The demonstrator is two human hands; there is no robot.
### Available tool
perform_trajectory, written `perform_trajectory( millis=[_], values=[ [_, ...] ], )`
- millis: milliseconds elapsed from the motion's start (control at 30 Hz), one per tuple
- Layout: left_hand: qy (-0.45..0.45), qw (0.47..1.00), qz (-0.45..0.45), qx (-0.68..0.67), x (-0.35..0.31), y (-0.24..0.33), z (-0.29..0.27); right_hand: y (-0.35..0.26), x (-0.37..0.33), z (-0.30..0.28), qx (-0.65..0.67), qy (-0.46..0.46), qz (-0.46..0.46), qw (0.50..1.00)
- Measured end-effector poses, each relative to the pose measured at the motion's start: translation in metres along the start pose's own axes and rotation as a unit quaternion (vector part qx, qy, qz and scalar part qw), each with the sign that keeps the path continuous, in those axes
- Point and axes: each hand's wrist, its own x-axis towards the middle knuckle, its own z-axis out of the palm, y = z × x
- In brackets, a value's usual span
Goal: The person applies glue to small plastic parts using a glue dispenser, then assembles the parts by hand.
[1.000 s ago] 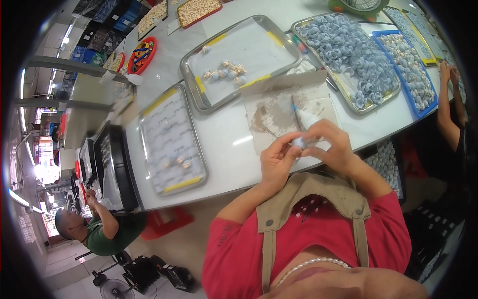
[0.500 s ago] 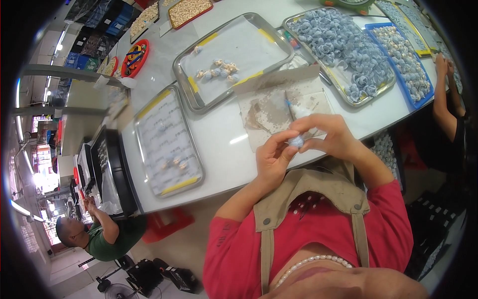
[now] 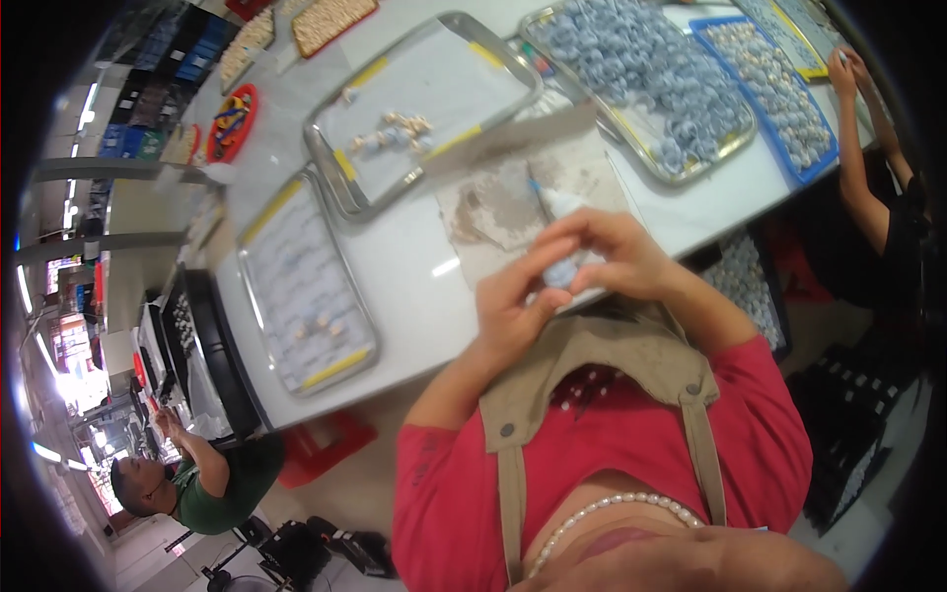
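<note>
Hands (image 3: 508, 304) round blue piece (image 3: 560, 274) — near table edge (image 3: 414, 377), bare tabletop (image 3: 419, 316) leftward

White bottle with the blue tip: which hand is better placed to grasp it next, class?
Probably the right hand: it lies nearer the white bottle, while the left hand sits farther off. Both seem to hold the blue-grey piece, so the right would need freeing first.

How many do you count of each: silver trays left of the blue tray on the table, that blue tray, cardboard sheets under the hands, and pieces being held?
Silver trays (left, middle, right): 3
Blue tray: 1
Cardboard sheet: 1
Blue-grey piece in the fingers: 1
Total: 6
</note>
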Motion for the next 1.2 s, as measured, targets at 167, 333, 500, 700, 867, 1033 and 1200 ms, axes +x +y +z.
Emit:
perform_trajectory(
  millis=[167,333,500,700,867,1033,1200],
  values=[
    [0.020,0.995,0.070,0.069,0.004,0.004,0.001,-0.004,0.003,0.003,0.037,-0.055,-0.011,0.998],
    [0.005,0.993,0.070,0.090,0.005,0.003,-0.003,-0.003,0.005,0.003,0.045,-0.053,-0.007,0.998],
    [0.014,0.992,0.097,0.075,0.005,0.005,-0.003,-0.005,0.007,0.003,-0.027,-0.059,-0.014,0.998],
    [0.016,0.984,0.130,0.123,0.005,0.007,-0.006,-0.006,0.008,0.007,-0.021,-0.042,-0.025,0.999],
    [0.031,0.991,0.109,0.078,-0.002,0.006,-0.002,0.000,0.005,0.014,0.042,-0.062,-0.010,0.997],
    [0.045,0.994,0.081,0.060,-0.010,0.005,-0.006,0.015,0.009,0.022,0.078,-0.054,-0.031,0.995],
    [0.042,0.998,0.038,0.015,-0.021,0.002,-0.011,0.015,0.007,0.029,0.096,-0.057,0.003,0.994]
  ],
)
